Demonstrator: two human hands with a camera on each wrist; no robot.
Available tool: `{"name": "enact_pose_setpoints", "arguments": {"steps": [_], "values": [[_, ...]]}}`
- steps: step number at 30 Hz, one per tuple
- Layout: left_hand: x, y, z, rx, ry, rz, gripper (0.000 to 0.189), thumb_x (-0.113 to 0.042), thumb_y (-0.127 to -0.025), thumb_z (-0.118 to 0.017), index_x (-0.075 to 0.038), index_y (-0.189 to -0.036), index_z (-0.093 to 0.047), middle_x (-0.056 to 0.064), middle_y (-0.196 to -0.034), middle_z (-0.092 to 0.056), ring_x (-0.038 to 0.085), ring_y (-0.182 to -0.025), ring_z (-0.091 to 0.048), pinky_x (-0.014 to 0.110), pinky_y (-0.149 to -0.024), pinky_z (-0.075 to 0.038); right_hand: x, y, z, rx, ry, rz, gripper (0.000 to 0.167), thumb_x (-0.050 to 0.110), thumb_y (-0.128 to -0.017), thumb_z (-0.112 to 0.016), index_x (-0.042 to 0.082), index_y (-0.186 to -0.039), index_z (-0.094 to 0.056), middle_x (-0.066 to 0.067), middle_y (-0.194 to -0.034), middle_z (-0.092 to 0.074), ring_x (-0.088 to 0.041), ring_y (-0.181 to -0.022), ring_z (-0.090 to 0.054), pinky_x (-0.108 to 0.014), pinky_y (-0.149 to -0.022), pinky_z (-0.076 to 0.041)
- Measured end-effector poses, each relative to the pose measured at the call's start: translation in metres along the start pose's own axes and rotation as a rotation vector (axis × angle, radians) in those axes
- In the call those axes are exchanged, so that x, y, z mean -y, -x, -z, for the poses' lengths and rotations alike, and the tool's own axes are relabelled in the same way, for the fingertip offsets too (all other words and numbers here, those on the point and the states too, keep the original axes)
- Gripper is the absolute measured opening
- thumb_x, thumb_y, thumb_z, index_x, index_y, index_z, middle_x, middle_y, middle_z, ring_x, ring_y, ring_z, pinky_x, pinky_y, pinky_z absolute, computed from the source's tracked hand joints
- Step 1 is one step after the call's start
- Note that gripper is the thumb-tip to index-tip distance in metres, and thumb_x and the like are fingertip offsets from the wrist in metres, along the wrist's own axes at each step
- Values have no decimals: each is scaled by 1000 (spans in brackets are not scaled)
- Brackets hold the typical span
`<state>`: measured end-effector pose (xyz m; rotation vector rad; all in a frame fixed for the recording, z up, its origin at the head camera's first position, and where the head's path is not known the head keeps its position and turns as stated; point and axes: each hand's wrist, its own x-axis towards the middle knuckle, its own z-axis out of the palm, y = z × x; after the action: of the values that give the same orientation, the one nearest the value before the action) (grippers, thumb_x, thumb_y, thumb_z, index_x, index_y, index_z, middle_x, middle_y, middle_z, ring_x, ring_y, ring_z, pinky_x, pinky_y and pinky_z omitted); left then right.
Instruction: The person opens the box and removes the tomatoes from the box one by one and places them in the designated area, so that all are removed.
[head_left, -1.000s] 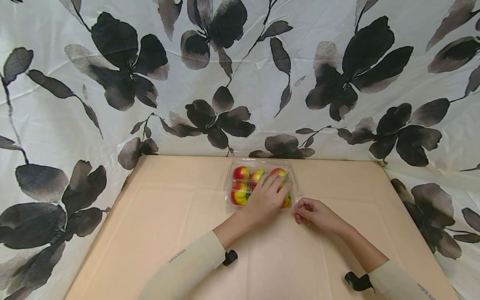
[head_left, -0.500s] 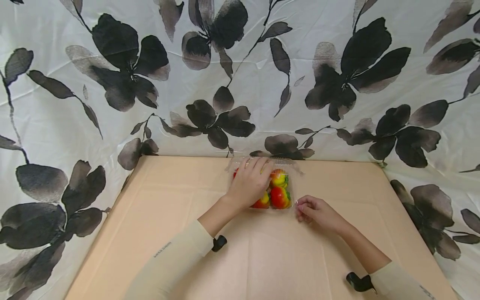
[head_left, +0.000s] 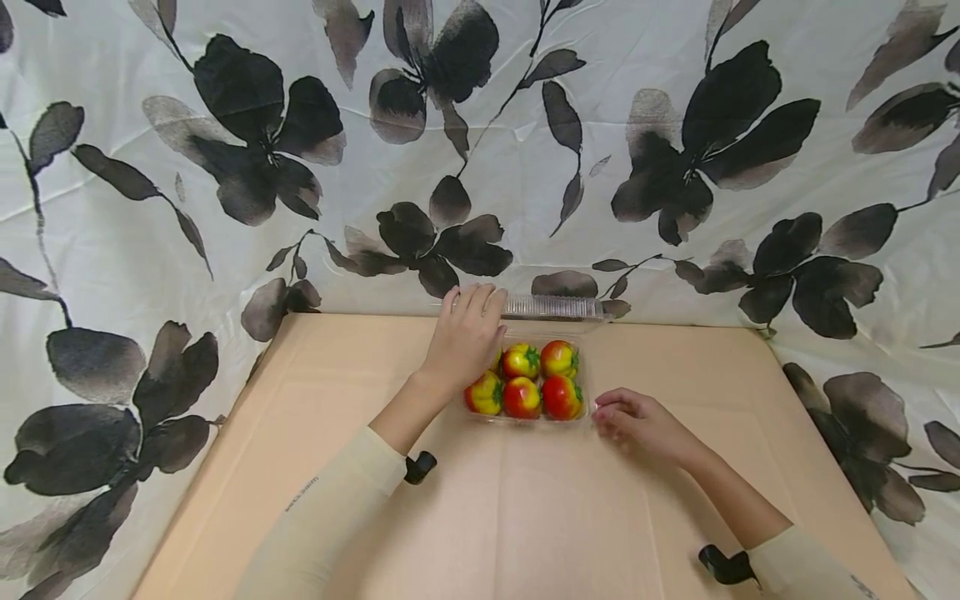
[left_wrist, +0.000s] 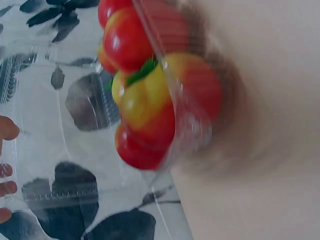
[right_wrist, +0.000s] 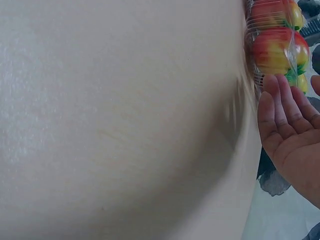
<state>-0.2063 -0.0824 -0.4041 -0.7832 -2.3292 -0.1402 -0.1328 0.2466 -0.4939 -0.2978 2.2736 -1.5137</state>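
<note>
A clear plastic clamshell box [head_left: 551,422] stands near the far edge of the table, with several shiny red-and-yellow pepper-like pieces [head_left: 522,397] with green bits in its base. Its hinged lid [head_left: 558,308] is swung up and back behind the base. My left hand [head_left: 465,337] grips the lid; in the left wrist view its fingertips [left_wrist: 9,129] lie on both sides of the clear plastic. That hand hides the base's back left part. Beside the front right corner is my right hand [head_left: 633,425], fingers loosely bent; in the right wrist view its fingertips [right_wrist: 272,82] are right at the box's wall.
The box rests on a tan table covering [head_left: 360,400] with faint crease lines. Behind and at both sides hangs a white cloth [head_left: 570,192] with dark flower prints. A small black wrist camera [head_left: 726,565] sits at the right sleeve, another black camera [head_left: 420,467] at the left.
My left hand has moved left and back from over the box, raising the lid and folding it backwards; the pieces now show uncovered. The right hand has barely moved.
</note>
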Motion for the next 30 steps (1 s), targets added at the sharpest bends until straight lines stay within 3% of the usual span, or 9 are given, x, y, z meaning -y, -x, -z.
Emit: {"name": "enact_pose_setpoints", "arguments": {"steps": [10, 16, 24, 27, 30], "values": [[33, -2, -1, 57, 55, 25, 60, -17, -92, -75, 0, -144, -51, 23, -148, -54, 43, -140, -50, 57, -120, -42, -1, 0, 8, -38, 60, 51, 34, 13, -105, -59, -7, -132, -54, -29, -126, -66, -39, -103, -69, -36, -81, -65], [49, 1, -4, 57, 81, 16, 65, -15, -93, -73, 1, -149, -46, 24, -156, -45, 45, -144, -44, 59, -121, -40, 4, 2, 11, -66, 114, 82, 33, 15, -105, -60, -2, -133, -57, -25, -132, -65, -44, -113, -66, -24, -91, -62], [60, 9, -1, 49, 135, 57, 64, -15, -94, -71, 3, -150, -45, 26, -156, -44, 48, -142, -43, 60, -124, -34, 15, 5, 9, -128, 237, 84, 30, 15, -104, -62, 0, -129, -62, -21, -129, -67, -38, -117, -66, -11, -92, -53], [63, 14, 1, 41, 166, 79, 65, -14, -93, -72, 5, -149, -45, 27, -154, -45, 47, -142, -44, 56, -126, -33, 21, 7, 10, -138, 271, 68, 30, 17, -104, -61, 1, -130, -62, -21, -131, -66, -37, -121, -64, -17, -96, -55], [66, 20, 2, 44, 208, 102, 66, -13, -93, -73, 5, -149, -45, 27, -153, -46, 44, -143, -44, 52, -128, -32, 28, 9, 11, -142, 285, 59, 32, 18, -105, -61, 2, -132, -61, -21, -133, -65, -39, -123, -63, -34, -101, -60]]}}
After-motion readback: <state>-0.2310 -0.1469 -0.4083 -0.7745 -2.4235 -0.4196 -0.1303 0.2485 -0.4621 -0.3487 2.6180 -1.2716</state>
